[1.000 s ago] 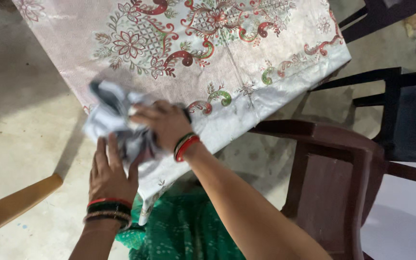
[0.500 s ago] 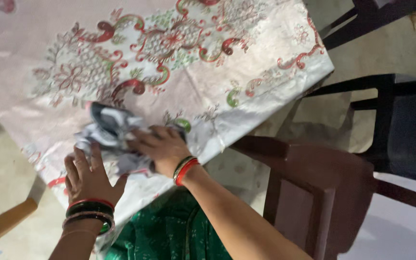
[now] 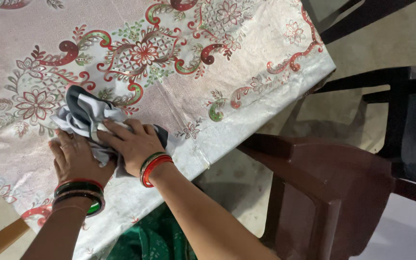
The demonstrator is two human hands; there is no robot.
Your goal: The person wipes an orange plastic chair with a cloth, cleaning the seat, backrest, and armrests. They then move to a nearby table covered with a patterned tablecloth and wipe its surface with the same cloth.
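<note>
Cloth (image 3: 85,118), grey and white with a dark fold, lies bunched on the near part of the table (image 3: 246,58), on a glossy pale cover printed with red and green floral scrolls.

Head view, 1 camera only:
- Right hand (image 3: 131,144) lies palm down on the cloth, fingers spread and pressed flat over its near right part. Not a pinch grip; it pins the bundle to the tabletop.
- Left hand (image 3: 75,159) sits just beside the right, fingers laid over the near left edge of the cloth, touching it. Flat hold as well, nothing closed around the fabric that I can see.
- Both wrists carry bangles (image 3: 155,166), red and green on the right, darker bands on the left.
- Brown chair (image 3: 323,192) stands to the right of the table corner; a black chair (image 3: 400,110) behind it, well apart from the hands.
- Green garment (image 3: 152,240) shows below the table edge.

Change over the last second: the cloth hung half off the table's near edge, with the left hand below it off the surface. Half a second ago it had come onto the cover. Now it rests fully on the tabletop, further in from the edge, with both hands on top.

Reading: the bundle has gone from being gathered at the edge to being pressed on the surface, so contact with the cover looks established.
</note>
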